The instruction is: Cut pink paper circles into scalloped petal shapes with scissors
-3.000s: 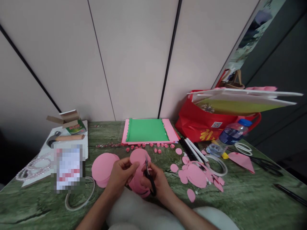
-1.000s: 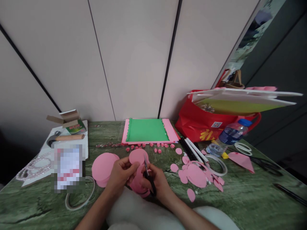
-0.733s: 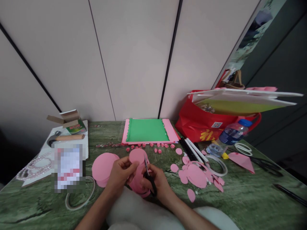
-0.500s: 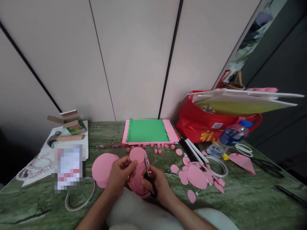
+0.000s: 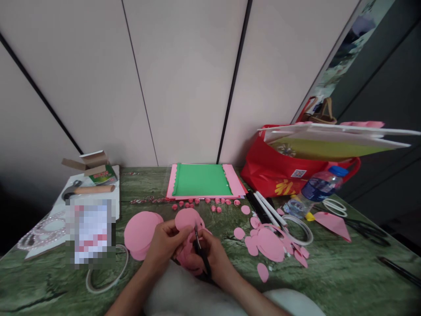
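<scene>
Pink paper disc (image 5: 186, 218), left hand (image 5: 165, 239) pinching: miscut possible if black-handled metal scissors (image 5: 200, 252) slip in my gripping right hand (image 5: 215, 255).

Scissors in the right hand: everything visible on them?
The scissors have black, plastic-looking handles and slim, grey, metal-looking blades. The right hand grips them, its fingers hiding part of the handles. They sit at a slant in front of the person's lap, blades pointing away from the body and slightly left. The tips overlap the right side of a pink paper disc held in the left hand. How far the blades are open is too blurred to tell.
</scene>
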Demonstrator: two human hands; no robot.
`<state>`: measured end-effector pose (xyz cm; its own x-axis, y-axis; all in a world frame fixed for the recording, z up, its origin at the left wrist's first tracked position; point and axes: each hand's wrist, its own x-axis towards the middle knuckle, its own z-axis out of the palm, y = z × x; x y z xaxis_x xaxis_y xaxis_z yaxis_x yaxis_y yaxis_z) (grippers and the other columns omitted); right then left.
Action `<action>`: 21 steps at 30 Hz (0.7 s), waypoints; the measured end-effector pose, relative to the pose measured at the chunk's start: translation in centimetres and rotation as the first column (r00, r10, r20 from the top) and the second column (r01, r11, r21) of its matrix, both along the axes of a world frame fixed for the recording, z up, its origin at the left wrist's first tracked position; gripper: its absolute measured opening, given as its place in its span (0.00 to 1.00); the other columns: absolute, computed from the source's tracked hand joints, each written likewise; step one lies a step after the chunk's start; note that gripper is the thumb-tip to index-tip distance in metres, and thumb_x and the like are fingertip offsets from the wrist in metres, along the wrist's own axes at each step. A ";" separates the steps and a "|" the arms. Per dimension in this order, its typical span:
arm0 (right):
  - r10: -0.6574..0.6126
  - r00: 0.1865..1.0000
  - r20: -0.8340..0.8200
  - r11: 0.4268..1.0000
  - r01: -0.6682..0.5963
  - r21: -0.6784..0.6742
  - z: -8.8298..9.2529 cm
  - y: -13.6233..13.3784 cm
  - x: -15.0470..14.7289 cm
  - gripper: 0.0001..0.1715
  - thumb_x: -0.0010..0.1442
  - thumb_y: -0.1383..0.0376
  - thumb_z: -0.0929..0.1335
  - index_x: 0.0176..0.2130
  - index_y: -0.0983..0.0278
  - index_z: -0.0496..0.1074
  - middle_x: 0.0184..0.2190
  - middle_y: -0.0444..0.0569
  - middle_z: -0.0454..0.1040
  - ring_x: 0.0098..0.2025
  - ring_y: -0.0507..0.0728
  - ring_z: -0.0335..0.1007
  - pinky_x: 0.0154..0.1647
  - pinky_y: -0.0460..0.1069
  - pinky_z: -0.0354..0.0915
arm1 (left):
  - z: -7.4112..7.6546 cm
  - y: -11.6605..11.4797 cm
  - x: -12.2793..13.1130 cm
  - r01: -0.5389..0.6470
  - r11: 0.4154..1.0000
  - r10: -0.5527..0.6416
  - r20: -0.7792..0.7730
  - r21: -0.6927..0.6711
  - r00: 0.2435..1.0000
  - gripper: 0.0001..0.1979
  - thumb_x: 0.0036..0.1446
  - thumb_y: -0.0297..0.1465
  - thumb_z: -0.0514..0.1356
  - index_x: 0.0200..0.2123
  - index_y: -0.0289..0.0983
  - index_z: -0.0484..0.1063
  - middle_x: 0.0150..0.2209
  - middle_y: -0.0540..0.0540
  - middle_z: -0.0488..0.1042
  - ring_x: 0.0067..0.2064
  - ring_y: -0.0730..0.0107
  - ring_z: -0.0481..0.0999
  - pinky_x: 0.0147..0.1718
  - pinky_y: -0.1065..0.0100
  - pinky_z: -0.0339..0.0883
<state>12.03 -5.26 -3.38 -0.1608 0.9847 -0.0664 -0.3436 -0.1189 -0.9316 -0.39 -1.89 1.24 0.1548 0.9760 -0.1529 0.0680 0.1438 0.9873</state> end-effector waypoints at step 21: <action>-0.033 0.999 -0.017 0.999 0.034 0.030 0.4 0.1 0.1 0.28 0.31 0.56 0.78 0.29 0.62 0.63 0.18 0.37 0.63 0.20 0.48 0.54 0.18 0.42 0.51 | -0.2 -0.1 0.0 0.066 0.998 -0.065 -0.051 0.019 0.997 0.16 0.43 0.40 0.64 0.17 0.34 0.67 0.09 0.57 0.59 0.11 0.83 0.53 0.09 0.78 0.46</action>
<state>12.09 -5.19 -3.01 -0.1285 0.9911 -0.0343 -0.3621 -0.0791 -0.9288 -0.36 -1.94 1.01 0.2111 0.9670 -0.1423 0.1263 0.1174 0.9850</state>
